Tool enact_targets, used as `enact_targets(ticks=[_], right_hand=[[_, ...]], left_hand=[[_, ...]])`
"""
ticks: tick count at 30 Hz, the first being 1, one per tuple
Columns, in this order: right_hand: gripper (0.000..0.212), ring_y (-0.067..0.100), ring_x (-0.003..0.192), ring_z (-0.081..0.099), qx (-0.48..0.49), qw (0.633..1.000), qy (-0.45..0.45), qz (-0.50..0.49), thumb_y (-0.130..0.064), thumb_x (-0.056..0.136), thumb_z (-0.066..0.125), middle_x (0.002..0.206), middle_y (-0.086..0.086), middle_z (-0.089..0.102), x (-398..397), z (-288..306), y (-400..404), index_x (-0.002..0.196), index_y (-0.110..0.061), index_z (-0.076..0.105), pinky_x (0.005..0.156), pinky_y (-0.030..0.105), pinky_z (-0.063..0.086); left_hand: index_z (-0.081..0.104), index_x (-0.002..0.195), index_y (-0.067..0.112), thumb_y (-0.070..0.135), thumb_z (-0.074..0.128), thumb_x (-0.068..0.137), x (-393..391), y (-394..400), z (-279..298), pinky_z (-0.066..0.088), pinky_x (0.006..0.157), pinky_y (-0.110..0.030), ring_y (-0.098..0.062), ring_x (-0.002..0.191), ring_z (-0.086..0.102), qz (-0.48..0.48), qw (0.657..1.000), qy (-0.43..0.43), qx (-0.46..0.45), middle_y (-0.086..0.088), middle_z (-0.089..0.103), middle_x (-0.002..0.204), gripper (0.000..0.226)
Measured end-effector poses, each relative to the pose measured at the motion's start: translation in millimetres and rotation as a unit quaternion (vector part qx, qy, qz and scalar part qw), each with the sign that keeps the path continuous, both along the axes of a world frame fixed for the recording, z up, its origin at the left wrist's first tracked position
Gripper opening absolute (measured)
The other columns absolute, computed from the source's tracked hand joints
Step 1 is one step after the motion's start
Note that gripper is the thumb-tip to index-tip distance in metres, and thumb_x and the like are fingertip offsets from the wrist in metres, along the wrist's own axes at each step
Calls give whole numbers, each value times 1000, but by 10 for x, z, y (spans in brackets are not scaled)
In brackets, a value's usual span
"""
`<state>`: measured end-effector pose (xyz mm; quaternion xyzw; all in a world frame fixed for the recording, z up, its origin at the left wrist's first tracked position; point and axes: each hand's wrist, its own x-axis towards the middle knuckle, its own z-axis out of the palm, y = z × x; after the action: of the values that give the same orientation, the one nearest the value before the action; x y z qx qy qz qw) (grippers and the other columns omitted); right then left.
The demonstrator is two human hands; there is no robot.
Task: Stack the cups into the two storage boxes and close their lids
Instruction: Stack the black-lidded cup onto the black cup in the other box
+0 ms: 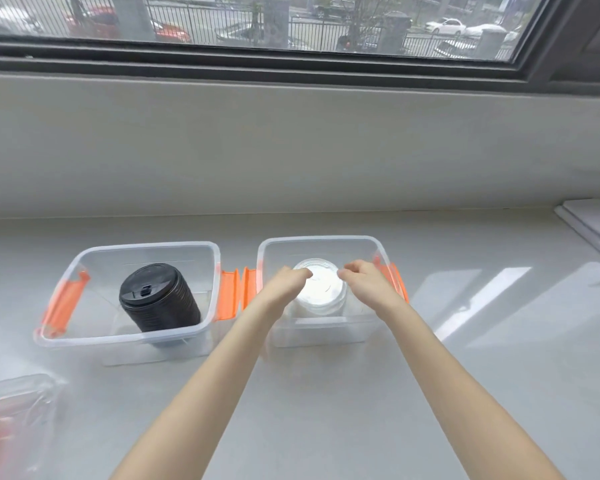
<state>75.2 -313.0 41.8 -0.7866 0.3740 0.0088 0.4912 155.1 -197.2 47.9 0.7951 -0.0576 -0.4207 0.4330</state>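
Two clear storage boxes with orange latches stand side by side on the grey counter, both without lids. The left box (84,258) holds a stack of black ribbed cups (160,299) topped with a black lid. The right box (326,241) holds a stack of white cups (321,289). My left hand (286,282) and my right hand (366,280) reach into the right box, one on each side of the white stack. Their fingers are curled at the stack's top rim and touch it.
Clear lids with orange latches (11,420) lie at the near left edge of the counter. A white flat scale (593,223) sits at the far right. A low wall and a window run behind the boxes.
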Motion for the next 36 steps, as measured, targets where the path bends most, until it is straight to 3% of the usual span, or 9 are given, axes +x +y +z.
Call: enact_targets(ticks=[2,4,8,23,26,28,29,32,36], right_hand=[[23,21,88,55,-22,999,40,29,-24,87,49,100,9,59,33,-56,-25,99,-6,56,74,31,40],[26,16,57,37,-40,996,62,42,-22,86,51,67,1,40,53,-94,-42,65,-13,39,52,29,26],[37,15,52,28,-72,993,68,58,-19,86,51,60,-1,29,98,-136,-62,58,-15,27,47,29,20],[33,16,54,28,-46,995,63,55,-15,85,46,63,-2,29,185,-213,-146,59,-17,27,49,29,19],[27,15,55,34,-50,996,51,59,-16,85,46,64,-1,36,170,-178,-127,61,-14,36,49,28,22],[15,19,66,44,-48,996,45,63,-17,85,47,75,4,50,158,-168,-109,78,-5,54,54,30,30],[20,22,73,49,-44,996,40,66,-17,85,46,83,8,56,146,-170,-104,92,-2,58,59,32,34],[33,35,91,57,-42,997,41,59,-13,85,44,103,22,63,132,-198,-106,109,7,54,77,41,46],[34,22,70,45,-29,994,73,71,-12,87,39,90,12,53,139,-200,-115,115,4,50,64,32,36]], left_hand=[[27,141,10,31,45,90,1,-29,-3,31,103,-32,-27,135,32,-9,1000,3,4,-8,30,150,58],[27,141,10,31,45,90,-15,-54,1,29,95,-29,-25,136,31,-17,1000,-7,5,-6,30,151,58],[27,141,9,29,44,90,-1,-109,-31,26,91,-27,-23,137,30,-18,1000,-17,-6,-5,29,151,57],[40,135,9,31,47,89,106,-135,-85,32,102,-31,-23,130,38,2,1000,5,-13,-7,41,143,52],[42,133,8,30,49,87,106,-127,-92,33,105,-33,-21,128,40,19,999,13,-24,-7,44,139,51],[41,133,9,30,49,87,110,-115,-112,33,109,-34,-23,129,40,20,999,18,-21,-8,43,140,52],[40,134,9,30,48,87,113,-112,-130,32,110,-34,-24,131,39,17,999,20,-18,-10,42,142,52],[37,136,12,31,45,89,84,-92,-120,30,108,-36,-28,135,36,-1,1000,23,5,-9,35,148,52],[34,137,18,37,46,87,68,-114,-76,32,106,-44,-31,135,35,1,999,30,16,-5,30,152,56]])
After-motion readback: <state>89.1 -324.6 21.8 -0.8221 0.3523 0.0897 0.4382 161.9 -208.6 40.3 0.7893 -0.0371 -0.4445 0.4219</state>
